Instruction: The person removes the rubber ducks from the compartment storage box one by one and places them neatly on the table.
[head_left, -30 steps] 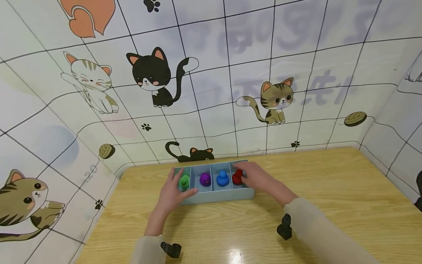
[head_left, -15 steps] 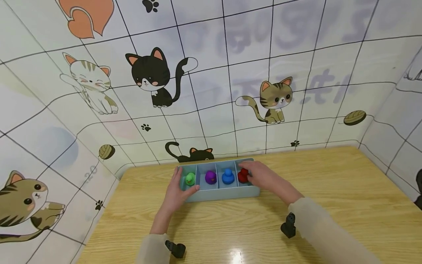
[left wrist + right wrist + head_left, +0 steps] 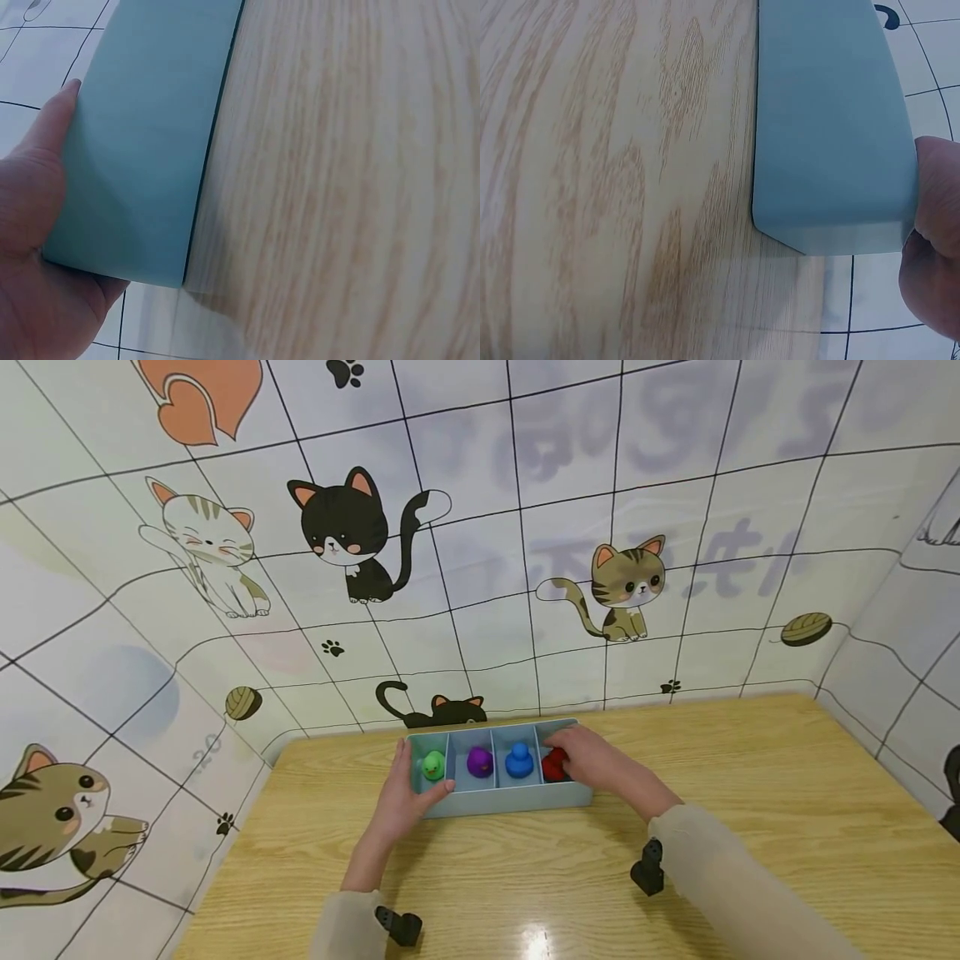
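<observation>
A long pale blue-grey box [image 3: 487, 802] stands on the table, split by dividers into several compartments in a row. From left to right they hold a green rubber duck [image 3: 433, 766], a purple rubber duck [image 3: 480, 762], a blue rubber duck [image 3: 519, 761] and a red rubber duck [image 3: 554, 766]. My left hand [image 3: 401, 802] grips the box's left end, fingers along the end wall and thumb over the front rim. At the right end, my right hand [image 3: 592, 760] reaches into the last compartment and holds the red duck, which it partly covers. Its fingertips are hidden.
The wooden table [image 3: 525, 868] meets a cat-patterned wall covering [image 3: 480, 635] just behind the box. A side wall [image 3: 112, 693] rises at the left. Small black devices sit at both wrists, and a dark object [image 3: 951, 793] shows at the right edge.
The box with its ducks shifted slightly right and back in the first half second, then stayed put. My left fingers went from above the green duck's compartment to the box's end wall.
</observation>
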### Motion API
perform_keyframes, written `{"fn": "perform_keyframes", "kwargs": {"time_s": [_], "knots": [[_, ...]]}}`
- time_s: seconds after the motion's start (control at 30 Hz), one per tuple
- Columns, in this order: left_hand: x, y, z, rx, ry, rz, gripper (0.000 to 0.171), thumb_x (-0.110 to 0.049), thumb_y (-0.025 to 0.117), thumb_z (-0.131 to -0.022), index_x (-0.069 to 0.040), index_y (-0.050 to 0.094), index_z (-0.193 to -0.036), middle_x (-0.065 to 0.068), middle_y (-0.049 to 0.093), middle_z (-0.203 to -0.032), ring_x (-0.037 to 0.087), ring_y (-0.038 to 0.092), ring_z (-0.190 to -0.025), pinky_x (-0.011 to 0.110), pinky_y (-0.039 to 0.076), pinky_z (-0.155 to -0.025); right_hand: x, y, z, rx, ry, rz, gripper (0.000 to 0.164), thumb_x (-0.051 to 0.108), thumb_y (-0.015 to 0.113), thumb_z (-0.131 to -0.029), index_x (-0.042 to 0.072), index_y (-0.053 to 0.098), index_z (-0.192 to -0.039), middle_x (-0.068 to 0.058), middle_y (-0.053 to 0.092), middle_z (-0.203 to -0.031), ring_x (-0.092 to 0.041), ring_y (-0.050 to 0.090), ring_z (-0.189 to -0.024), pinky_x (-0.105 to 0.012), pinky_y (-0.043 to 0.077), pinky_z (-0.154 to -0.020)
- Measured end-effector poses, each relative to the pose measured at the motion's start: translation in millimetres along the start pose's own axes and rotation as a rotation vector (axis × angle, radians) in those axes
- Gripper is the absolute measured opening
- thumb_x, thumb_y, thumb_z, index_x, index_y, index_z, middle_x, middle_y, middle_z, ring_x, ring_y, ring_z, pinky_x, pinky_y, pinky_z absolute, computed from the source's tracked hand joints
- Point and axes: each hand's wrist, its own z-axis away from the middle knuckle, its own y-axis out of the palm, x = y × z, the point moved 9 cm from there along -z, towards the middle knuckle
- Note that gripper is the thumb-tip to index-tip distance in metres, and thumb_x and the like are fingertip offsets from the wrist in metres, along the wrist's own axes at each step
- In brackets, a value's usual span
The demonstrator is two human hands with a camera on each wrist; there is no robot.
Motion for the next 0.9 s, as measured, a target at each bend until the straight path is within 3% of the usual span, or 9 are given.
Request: {"fn": "perform_keyframes", "kwargs": {"time_s": [0.23, 0.43, 0.73, 0.9], "knots": [[2.3, -0.1, -0.7, 0.007, -0.023, -0.010, 0.111, -0.041, 0.081, -0.089, 0.008, 0.012, -0.161, 0.027, 0.008, -0.168, 0.046, 0.013, -0.152, 0.057, 0.016, -0.121, 1.6, -0.6, 0.7, -0.004, -0.006, -0.013, 0.030, -0.014, 0.060, -0.090, -0.007, 0.072, -0.117, -0.017, 0.072, -0.114, -0.036, 0.063, -0.109, -0.048, 0.052, -0.094], [3.3, -0.1, -1.4, 0.001, -0.039, 0.011, 0.111, -0.039, 0.082, -0.088, 0.009, 0.013, -0.160, 0.031, 0.019, -0.164, 0.047, 0.020, -0.150, 0.057, 0.021, -0.120, 5.8, -3.5, 3.5, -0.024, -0.045, -0.013, 0.026, -0.014, 0.062, -0.091, -0.006, 0.074, -0.113, -0.015, 0.074, -0.109, -0.035, 0.063, -0.103, -0.049, 0.052, -0.093], [5.5, -0.7, -0.6, -0.006, -0.052, 0.012, 0.111, -0.039, 0.083, -0.088, 0.010, 0.014, -0.159, 0.034, 0.026, -0.160, 0.050, 0.026, -0.147, 0.059, 0.026, -0.118, 6.1, -4.9, 5.7, -0.024, -0.086, -0.035, 0.025, -0.010, 0.062, -0.095, -0.007, 0.071, -0.118, -0.017, 0.072, -0.113, -0.036, 0.062, -0.107, -0.050, 0.050, -0.095], [6.6, -0.8, -0.9, -0.012, -0.050, 0.011, 0.112, -0.040, 0.083, -0.087, 0.010, 0.014, -0.159, 0.034, 0.028, -0.159, 0.050, 0.028, -0.147, 0.059, 0.027, -0.118, 7.1, -8.1, 8.5, -0.075, -0.154, -0.064, 0.026, -0.013, 0.061, -0.094, -0.008, 0.070, -0.118, -0.018, 0.071, -0.113, -0.038, 0.064, -0.107, -0.052, 0.052, -0.094]]}}
